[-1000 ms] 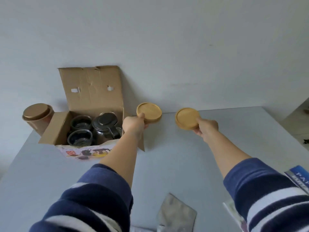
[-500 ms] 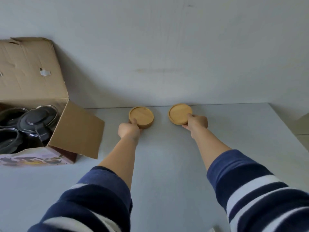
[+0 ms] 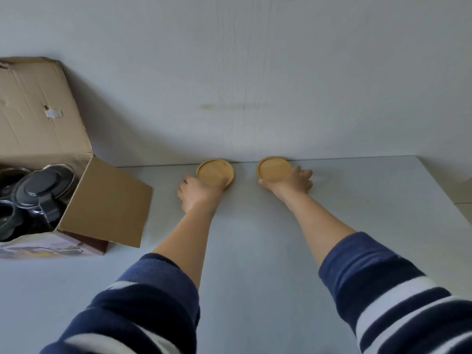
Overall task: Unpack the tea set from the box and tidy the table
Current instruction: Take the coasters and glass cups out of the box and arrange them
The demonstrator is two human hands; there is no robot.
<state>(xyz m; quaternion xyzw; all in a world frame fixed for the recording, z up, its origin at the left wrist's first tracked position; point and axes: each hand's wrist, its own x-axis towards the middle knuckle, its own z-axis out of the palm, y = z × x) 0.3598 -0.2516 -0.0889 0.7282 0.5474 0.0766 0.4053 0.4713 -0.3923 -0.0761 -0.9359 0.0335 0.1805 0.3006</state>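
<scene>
Two round wooden coasters lie flat on the grey table [image 3: 255, 251] against the back wall. My left hand [image 3: 198, 194] holds the near edge of the left coaster [image 3: 214, 171]. My right hand [image 3: 291, 183] holds the near right edge of the right coaster [image 3: 273, 167]. At the left stands the open cardboard box [image 3: 107, 200], flaps up and out. Inside it I see a glass teapot with a black lid [image 3: 42, 187] and dark cups [image 3: 7, 221], partly cut off by the frame.
The wall runs right behind the coasters. The table's right edge [image 3: 444, 185] slants down at the far right. The box's side flap [image 3: 112, 203] juts out towards my left arm.
Both coasters have gone from held in the air to lying flat on the table by the wall. My view has swung right, so the box sits further left.
</scene>
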